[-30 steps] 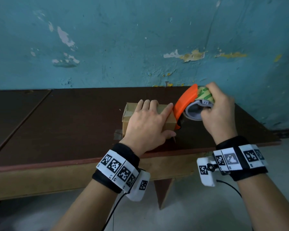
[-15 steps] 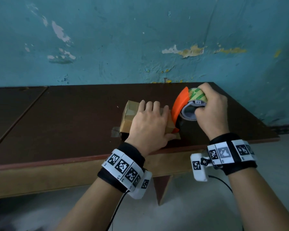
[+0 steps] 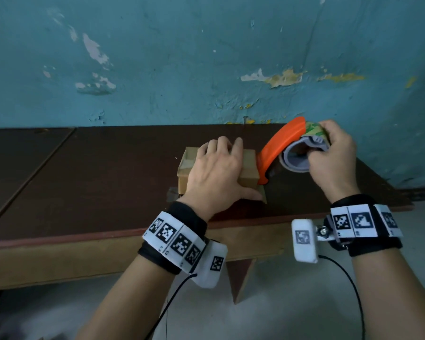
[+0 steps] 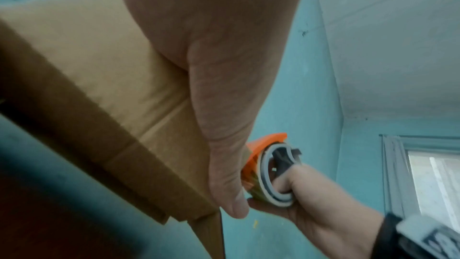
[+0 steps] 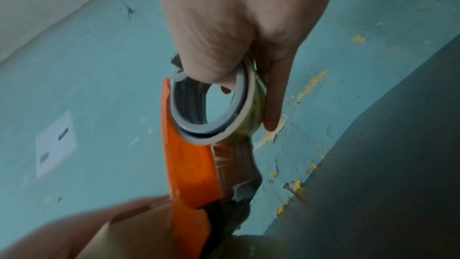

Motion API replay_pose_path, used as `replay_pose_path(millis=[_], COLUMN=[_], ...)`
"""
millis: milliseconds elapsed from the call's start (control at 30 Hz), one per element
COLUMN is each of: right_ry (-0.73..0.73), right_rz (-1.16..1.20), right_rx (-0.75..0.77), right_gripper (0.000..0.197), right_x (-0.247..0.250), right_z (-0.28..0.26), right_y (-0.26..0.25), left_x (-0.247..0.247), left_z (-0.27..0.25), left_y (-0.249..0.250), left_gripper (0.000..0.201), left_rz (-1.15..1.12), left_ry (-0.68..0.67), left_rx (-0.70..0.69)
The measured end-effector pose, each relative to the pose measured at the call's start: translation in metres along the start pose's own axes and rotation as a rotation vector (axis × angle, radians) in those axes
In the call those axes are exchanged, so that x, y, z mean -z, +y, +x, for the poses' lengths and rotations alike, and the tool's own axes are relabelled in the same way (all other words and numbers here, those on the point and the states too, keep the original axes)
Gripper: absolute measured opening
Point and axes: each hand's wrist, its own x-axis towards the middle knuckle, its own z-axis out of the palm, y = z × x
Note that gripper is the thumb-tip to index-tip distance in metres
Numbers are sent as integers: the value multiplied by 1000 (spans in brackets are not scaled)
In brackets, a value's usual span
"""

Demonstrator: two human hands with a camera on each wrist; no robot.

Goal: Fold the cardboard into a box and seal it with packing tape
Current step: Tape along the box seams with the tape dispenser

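A small brown cardboard box (image 3: 249,170) sits on the dark wooden table (image 3: 96,182) near its front edge. My left hand (image 3: 216,173) lies flat on the box's top, fingers straight, thumb down its near side; the left wrist view shows the same box (image 4: 104,78) under the palm. My right hand (image 3: 334,155) grips an orange tape dispenser (image 3: 277,148) by its grey roll core, and the dispenser's lower tip touches the box's right end. In the right wrist view my fingers hook through the core of the dispenser (image 5: 191,168). A loose flap (image 3: 264,196) sticks out at the box's near right corner.
A peeling teal wall (image 3: 206,57) rises right behind the table. The table's front edge (image 3: 84,238) runs just below my wrists, with a grey floor (image 3: 268,315) beneath. A seam (image 3: 32,177) splits the tabletop at the left. A window (image 4: 433,180) shows in the left wrist view.
The right hand has drawn the dispenser a little to the right and tilted it, its tip staying at the box's right end. The left hand stays pressed on the box top.
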Motion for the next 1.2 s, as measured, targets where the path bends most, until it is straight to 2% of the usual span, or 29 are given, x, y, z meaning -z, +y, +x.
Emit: replay_pose_path(millis=[100, 200, 300, 367, 433, 500, 600, 733, 867, 1000, 1200], right_ry=[-27, -143, -291, -351, -308, -177, -33, -15, -11, -62, -77], right_rz=[115, 256, 395, 436, 379, 292, 183, 111, 40, -231, -314], right_rx=[-74, -108, -136, -164, -176, -203, -285, -334, -267, -111, -81], right_gripper=[36, 36, 29, 32, 47, 55, 48, 33, 37, 45, 48], right_x=[4, 10, 16, 17, 12, 2, -11, -17, -16, -22, -22], right_z=[5, 5, 5, 4, 4, 1, -4, -12, -21, -25, -27], right_y=[-3, -11, -18, -22, -25, -28, -30, -26, -28, -46, -52], left_x=[11, 17, 15, 9, 5, 3, 0, -8, -9, -9, -7], left_z=[4, 6, 6, 6, 8, 10, 11, 10, 11, 9, 8], left_y=[-13, -21, -12, -2, 6, 8, 10, 16, 17, 18, 18], left_gripper=[123, 117, 119, 117, 114, 113, 113, 110, 108, 107, 107], left_rz=[-64, -116, -48, 24, 58, 63, 88, 140, 153, 155, 135], left_ry=[-24, -28, -78, -114, -122, -125, -151, -174, -175, -195, -196], left_rx=[33, 71, 49, 22, 12, 19, 28, 11, 6, 4, 19])
